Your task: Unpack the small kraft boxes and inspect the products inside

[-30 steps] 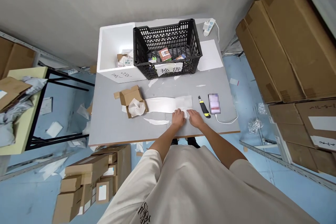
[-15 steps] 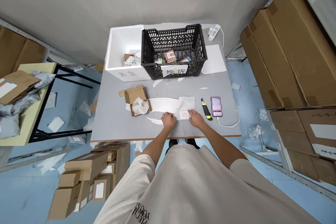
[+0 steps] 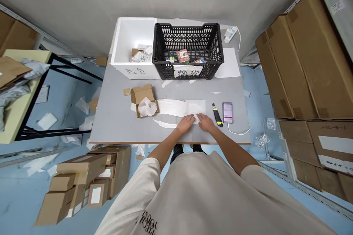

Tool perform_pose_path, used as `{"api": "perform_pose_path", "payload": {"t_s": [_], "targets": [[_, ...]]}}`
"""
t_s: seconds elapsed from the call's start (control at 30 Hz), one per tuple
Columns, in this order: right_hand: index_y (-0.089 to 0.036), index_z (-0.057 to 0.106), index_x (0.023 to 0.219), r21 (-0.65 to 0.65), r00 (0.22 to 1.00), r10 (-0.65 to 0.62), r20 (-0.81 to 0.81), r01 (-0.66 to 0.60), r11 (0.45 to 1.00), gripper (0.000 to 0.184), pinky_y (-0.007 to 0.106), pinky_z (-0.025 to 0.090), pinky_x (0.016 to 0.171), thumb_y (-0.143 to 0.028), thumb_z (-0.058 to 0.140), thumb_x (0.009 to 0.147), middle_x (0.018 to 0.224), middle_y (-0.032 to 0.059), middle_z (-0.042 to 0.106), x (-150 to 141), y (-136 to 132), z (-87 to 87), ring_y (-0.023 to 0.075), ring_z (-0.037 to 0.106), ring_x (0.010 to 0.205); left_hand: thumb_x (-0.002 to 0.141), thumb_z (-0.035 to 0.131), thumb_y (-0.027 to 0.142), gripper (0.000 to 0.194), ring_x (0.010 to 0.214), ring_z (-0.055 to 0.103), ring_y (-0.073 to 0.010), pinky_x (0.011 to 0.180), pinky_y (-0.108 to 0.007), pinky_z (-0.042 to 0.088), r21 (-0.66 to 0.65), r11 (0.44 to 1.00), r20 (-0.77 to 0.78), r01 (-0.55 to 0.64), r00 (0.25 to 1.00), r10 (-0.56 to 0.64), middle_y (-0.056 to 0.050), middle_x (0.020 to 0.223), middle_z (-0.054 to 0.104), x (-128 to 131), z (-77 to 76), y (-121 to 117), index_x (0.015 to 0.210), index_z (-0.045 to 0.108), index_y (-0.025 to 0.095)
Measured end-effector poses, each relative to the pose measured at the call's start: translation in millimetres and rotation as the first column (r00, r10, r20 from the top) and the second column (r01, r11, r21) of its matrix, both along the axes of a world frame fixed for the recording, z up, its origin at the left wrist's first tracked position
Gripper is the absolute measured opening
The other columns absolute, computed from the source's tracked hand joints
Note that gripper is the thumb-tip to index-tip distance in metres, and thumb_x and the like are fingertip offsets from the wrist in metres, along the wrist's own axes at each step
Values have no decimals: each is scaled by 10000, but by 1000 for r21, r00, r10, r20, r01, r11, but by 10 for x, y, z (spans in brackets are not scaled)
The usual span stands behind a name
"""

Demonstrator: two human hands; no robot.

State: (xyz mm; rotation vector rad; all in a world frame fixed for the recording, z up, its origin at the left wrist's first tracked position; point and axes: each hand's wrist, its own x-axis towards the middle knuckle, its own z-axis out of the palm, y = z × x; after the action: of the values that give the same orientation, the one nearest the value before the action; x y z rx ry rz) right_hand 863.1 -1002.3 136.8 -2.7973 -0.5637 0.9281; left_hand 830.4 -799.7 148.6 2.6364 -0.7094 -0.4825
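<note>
My left hand (image 3: pixel 185 123) and my right hand (image 3: pixel 205 121) lie side by side, fingers flat, on the near edge of a long white paper strip (image 3: pixel 179 108) on the grey table (image 3: pixel 116 125). Whatever sits under the fingertips is hidden. An open small cardboard box (image 3: pixel 143 100) with crumpled white paper in it stands at the strip's left end. To the right of my right hand are a yellow-and-black utility knife (image 3: pixel 217 114) and a phone (image 3: pixel 228 112) on a white cable.
A black plastic crate (image 3: pixel 188 52) with small boxes and a white foam box (image 3: pixel 134 48) stand at the table's far edge, next to a power strip (image 3: pixel 231 33). Large cartons (image 3: pixel 306 55) fill shelves on the right. Small boxes (image 3: pixel 79 183) are piled on the floor at left.
My left hand has moved right, back beside my right hand, covering the small white piece that showed between them half a second ago. The view shifted slightly.
</note>
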Motion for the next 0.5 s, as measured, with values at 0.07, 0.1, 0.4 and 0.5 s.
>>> {"api": "perform_pose_path", "payload": {"t_s": [0.07, 0.1, 0.4, 0.5], "targets": [[-241, 255, 1570, 13, 1000, -15, -10, 15, 1000, 665, 441, 420, 1035, -251, 462, 937, 1626, 74, 282, 0, -13, -5, 327, 398, 1363, 848, 458, 94, 570, 1382, 385, -251, 1139, -411, 287, 12, 999, -11, -45, 999, 46, -127, 1532, 386, 94, -34, -67, 1405, 396, 195], [-240, 248, 1572, 22, 1000, -25, -19, 26, 999, 672, 439, 414, 1041, -253, 464, 936, 1627, 73, 279, 3, -22, -9, 325, 390, 1369, 850, 458, 100, 578, 1370, 401, -255, 1134, -407, 292, 31, 996, -31, -89, 995, 90, -142, 1509, 410, 136, -56, -86, 1418, 380, 178], [-230, 361, 1495, -30, 998, -56, -18, 55, 998, 605, 497, 310, 1070, -381, 507, 927, 1563, 131, 336, 97, -31, -44, 346, 375, 1334, 914, 467, 249, 398, 1347, 394, -302, 1127, -481, 283, 191, 949, -125, -250, 953, 276, -150, 1425, 463, 223, -184, 2, 1300, 521, 169], [-223, 481, 1393, -12, 997, -70, -14, 70, 997, 489, 480, 314, 1058, -418, 485, 945, 1489, 135, 417, 137, -15, -27, 320, 408, 1300, 927, 466, 292, 358, 1341, 398, -296, 1121, -467, 299, 187, 948, -151, -257, 946, 286, -144, 1420, 466, 240, -195, 10, 1248, 570, 173]]}}
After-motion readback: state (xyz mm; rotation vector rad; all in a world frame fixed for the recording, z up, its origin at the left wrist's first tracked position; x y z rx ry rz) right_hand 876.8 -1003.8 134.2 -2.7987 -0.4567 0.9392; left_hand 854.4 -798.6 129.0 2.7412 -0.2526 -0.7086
